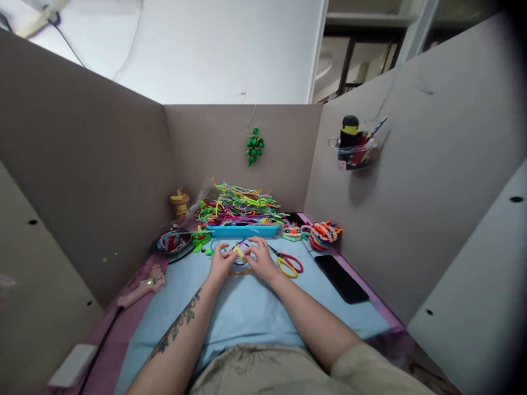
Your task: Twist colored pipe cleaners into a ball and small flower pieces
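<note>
My left hand (221,262) and my right hand (259,259) meet over a light blue mat (247,307) in the middle of the desk. Between their fingertips sits a small yellow-green pipe-cleaner piece (240,252), and both hands pinch it. An orange strand (241,272) lies on the mat just below the hands. Scissors with one red and one yellow handle (288,263) lie right of my right hand. Behind the hands stands a blue tray (242,231), and beyond it a heap of coloured pipe cleaners (236,207).
A black phone (341,277) lies at the right. A pink glue gun (142,285) rests at the left, near a dark bowl (173,241). Finished coloured pieces (323,233) sit at the back right. Cardboard walls enclose the desk; a green ornament (254,146) hangs on the back wall.
</note>
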`<action>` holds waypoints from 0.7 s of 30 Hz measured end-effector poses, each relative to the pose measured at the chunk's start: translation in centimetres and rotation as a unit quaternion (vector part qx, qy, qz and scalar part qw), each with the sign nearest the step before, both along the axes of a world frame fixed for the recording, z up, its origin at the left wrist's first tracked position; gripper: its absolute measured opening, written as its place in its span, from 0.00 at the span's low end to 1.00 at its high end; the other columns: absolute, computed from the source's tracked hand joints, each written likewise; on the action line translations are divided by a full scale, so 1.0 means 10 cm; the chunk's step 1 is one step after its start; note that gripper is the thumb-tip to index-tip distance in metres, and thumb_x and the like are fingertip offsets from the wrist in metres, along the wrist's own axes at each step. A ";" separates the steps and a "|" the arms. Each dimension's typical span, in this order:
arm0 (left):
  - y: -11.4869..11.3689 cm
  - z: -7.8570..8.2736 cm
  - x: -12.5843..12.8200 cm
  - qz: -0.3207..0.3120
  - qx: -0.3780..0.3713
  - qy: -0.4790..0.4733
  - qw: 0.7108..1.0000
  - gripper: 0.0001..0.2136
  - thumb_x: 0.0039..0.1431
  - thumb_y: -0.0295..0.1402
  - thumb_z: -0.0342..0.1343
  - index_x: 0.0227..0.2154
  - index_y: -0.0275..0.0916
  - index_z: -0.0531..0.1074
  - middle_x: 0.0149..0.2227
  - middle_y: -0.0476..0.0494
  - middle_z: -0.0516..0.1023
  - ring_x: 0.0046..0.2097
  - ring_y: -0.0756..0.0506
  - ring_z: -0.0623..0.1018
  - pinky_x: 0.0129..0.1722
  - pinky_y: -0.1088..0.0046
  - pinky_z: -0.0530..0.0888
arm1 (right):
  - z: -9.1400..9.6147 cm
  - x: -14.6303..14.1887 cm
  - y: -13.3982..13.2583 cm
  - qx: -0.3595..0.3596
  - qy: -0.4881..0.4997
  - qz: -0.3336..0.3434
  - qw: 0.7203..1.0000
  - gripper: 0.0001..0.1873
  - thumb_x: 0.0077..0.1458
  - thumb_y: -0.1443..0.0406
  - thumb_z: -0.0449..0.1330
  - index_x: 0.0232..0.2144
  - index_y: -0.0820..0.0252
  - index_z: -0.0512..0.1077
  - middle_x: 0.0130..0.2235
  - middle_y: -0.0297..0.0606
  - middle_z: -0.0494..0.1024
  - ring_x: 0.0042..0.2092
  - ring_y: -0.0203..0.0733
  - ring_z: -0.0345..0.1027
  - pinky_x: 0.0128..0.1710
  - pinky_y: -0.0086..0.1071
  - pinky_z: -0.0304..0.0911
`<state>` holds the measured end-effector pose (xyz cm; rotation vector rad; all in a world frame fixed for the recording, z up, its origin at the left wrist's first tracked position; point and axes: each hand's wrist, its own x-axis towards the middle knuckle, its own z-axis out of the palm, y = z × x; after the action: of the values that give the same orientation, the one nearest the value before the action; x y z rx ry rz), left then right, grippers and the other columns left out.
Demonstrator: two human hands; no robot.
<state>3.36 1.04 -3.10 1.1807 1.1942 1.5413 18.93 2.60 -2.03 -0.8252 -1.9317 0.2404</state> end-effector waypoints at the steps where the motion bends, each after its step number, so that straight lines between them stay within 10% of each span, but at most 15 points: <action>1: 0.00 0.00 0.00 -0.003 0.007 0.008 1.000 0.23 0.41 0.38 0.59 0.39 0.39 0.56 0.23 0.52 0.71 0.24 0.50 0.73 0.27 0.75 0.67 | 0.01 0.00 0.00 -0.001 0.001 0.003 1.000 0.02 0.47 0.68 0.57 0.26 0.57 0.70 0.47 0.40 0.64 0.53 0.46 0.52 0.53 0.44 0.50; 21: -0.15 0.01 0.03 -0.002 0.096 0.413 0.906 0.12 0.51 0.34 0.49 0.40 0.41 0.61 0.28 0.51 0.74 0.25 0.51 0.70 0.25 0.77 0.61 | 0.02 0.07 0.08 -0.060 -0.017 -0.025 0.998 0.02 0.45 0.67 0.58 0.25 0.57 0.70 0.45 0.39 0.63 0.52 0.44 0.52 0.52 0.40 0.49</action>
<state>3.64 -0.41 -2.96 2.0847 1.5731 1.1760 19.62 3.37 -1.81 -0.9597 -1.9401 0.3162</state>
